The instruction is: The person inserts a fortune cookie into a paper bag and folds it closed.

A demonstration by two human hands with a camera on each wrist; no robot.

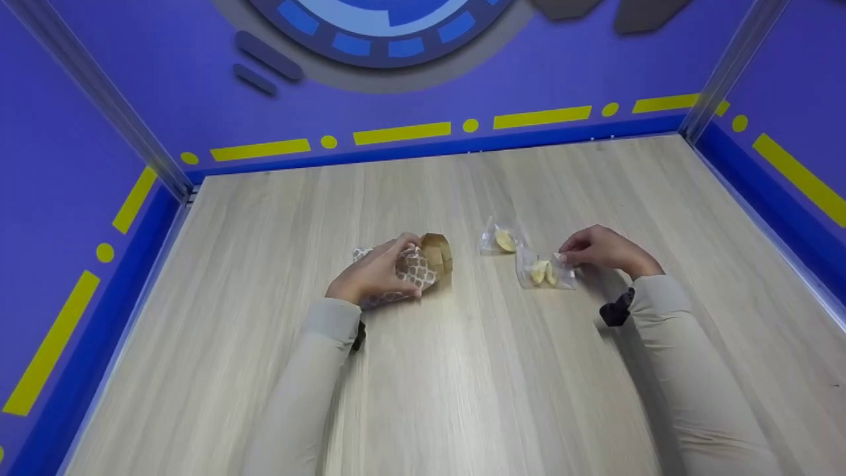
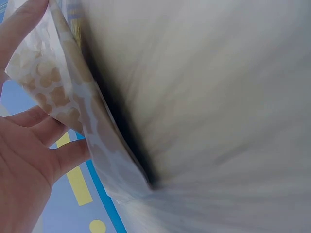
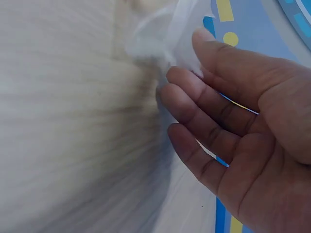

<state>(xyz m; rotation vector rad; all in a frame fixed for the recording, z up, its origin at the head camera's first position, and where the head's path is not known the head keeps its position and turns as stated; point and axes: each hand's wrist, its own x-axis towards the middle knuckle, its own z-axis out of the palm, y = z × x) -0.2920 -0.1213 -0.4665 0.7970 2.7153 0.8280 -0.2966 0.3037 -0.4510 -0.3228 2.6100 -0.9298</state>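
Observation:
My left hand (image 1: 370, 274) grips a paper bag (image 1: 419, 270) with a brown and white pattern, lying on its side. Its mouth gapes to the right and shows a plain brown inside. In the left wrist view the thumb and fingers curl about the patterned paper (image 2: 73, 102). To the right, my right hand (image 1: 605, 250) pinches the right corner of a small clear plastic bag (image 1: 566, 279) that holds pale yellow wedge-like pieces (image 1: 540, 272). The right wrist view shows the clear film (image 3: 182, 34) at the thumb and fingertips; the other fingers are loosely bent.
A second clear bag (image 1: 488, 246) with a pale yellow piece (image 1: 505, 240) lies just behind and left of the first, almost touching it. Everything lies on a light wooden table (image 1: 462, 370). Blue walls (image 1: 396, 112) with yellow marks enclose its back and sides.

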